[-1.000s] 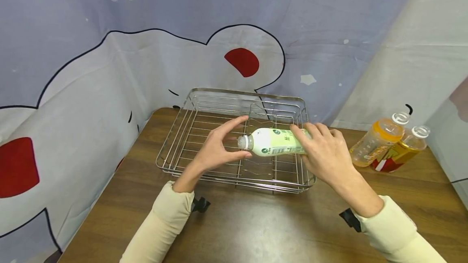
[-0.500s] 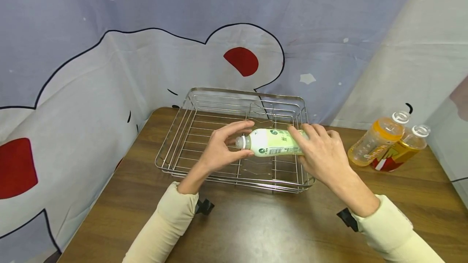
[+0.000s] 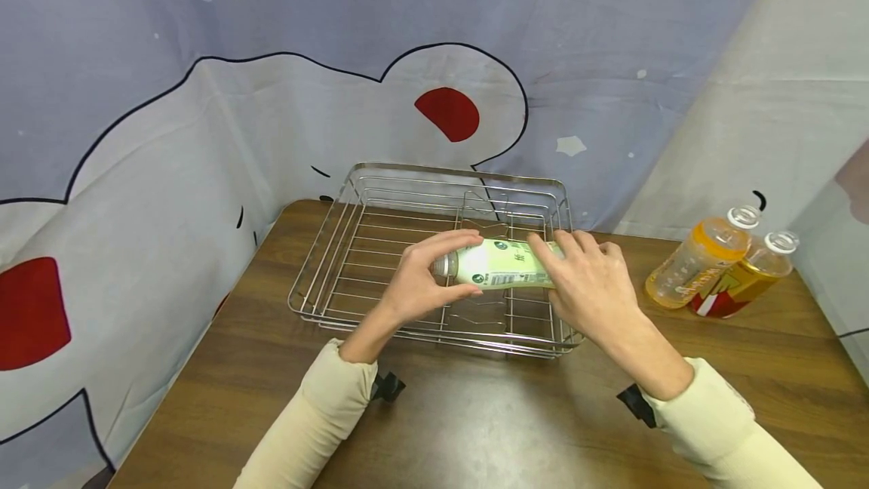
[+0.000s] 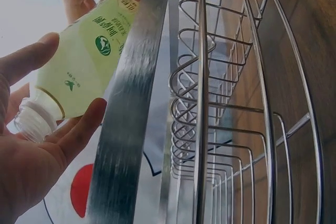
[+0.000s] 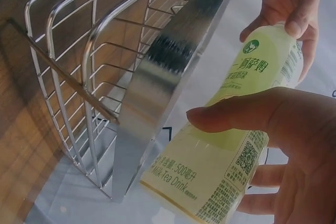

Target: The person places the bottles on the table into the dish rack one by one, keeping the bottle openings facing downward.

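Note:
A pale green milk tea bottle (image 3: 505, 264) lies level above the wire rack (image 3: 380, 332), its uncapped neck pointing left. My right hand (image 3: 592, 281) grips its base end, thumb on one side and fingers on the other. At the opposite end my left hand (image 3: 422, 278) holds the bottle's shoulder between thumb and fingers, with the clear neck (image 4: 37, 119) inside the palm. In the right wrist view the label of the bottle (image 5: 226, 129) shows "Milk Tea Drink", and my left hand (image 5: 291, 11) is at the far end.
An orange-labelled bottle (image 3: 699, 262) and a yellow-and-red-labelled bottle (image 3: 747, 278), both uncapped, stand at the right of the wooden table (image 3: 475, 421). Behind the rack hangs a patterned curtain (image 3: 326, 119). The rack's flat metal rim (image 4: 128, 98) runs close beside both hands.
My left hand has moved right, over the bottle's neck, and its thumb and fingers have come in around the shoulder. My right hand and the bottle have shifted slightly left.

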`<state>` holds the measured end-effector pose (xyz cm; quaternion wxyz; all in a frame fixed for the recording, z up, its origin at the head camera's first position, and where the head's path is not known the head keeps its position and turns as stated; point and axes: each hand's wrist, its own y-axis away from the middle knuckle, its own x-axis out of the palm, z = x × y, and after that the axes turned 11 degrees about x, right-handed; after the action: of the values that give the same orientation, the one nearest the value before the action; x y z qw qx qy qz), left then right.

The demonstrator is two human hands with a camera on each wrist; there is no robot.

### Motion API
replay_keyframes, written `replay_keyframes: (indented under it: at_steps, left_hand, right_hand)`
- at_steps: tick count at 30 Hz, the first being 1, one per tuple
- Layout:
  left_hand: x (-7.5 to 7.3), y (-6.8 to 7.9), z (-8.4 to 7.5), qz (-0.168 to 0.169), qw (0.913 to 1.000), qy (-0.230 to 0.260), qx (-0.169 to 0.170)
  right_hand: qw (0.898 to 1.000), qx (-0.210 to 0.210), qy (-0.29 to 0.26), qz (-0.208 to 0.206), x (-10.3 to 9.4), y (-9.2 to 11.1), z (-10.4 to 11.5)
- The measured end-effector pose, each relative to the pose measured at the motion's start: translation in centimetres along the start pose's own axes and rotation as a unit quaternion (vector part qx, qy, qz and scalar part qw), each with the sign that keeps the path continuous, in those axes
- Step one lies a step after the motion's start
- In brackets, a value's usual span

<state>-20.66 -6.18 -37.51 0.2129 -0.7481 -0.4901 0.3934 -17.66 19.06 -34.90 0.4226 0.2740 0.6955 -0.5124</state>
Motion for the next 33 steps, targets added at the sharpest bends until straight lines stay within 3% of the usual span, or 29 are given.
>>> replay_keyframes:
  at_steps: [7, 15, 19, 23, 26, 28, 31, 33]
  left_hand:
    - [0.0, 0.1, 0.2, -0.001, 1.0000, -0.007, -0.005]
    - [-0.4, 0.3, 0.1, -0.012, 0.9999, 0.000, -0.007]
    - [-0.6, 0.5, 0.2, -0.017, 0.9998, 0.003, -0.007]
    - [-0.8, 0.6, 0.2, -0.025, 0.9995, 0.018, -0.006]
    - [-0.9, 0.7, 0.2, -0.033, 0.9988, 0.036, -0.007]
    - [-1.0, 0.8, 0.2, -0.038, 0.9981, 0.048, -0.008]
    - [-1.0, 0.8, 0.1, -0.044, 0.9967, 0.068, -0.009]
    - [-1.1, 0.8, -0.1, -0.046, 0.9953, 0.084, -0.012]
  right_hand:
    - [1.000, -0.003, -0.007, 0.028, -0.3, -0.1, -0.2]
    - [0.995, 0.035, -0.062, 0.068, -1.1, -0.1, -1.1]
    - [0.989, 0.069, -0.103, 0.082, -1.7, 0.1, -2.1]
    - [0.975, 0.103, -0.176, 0.090, -2.0, 0.6, -3.3]
    - [0.956, 0.131, -0.245, 0.092, -2.0, 1.2, -4.4]
    - [0.937, 0.160, -0.295, 0.095, -1.9, 1.8, -5.1]
    - [0.892, 0.202, -0.391, 0.102, -1.4, 2.5, -6.0]
    - [0.847, 0.222, -0.473, 0.101, -1.0, 3.0, -6.4]
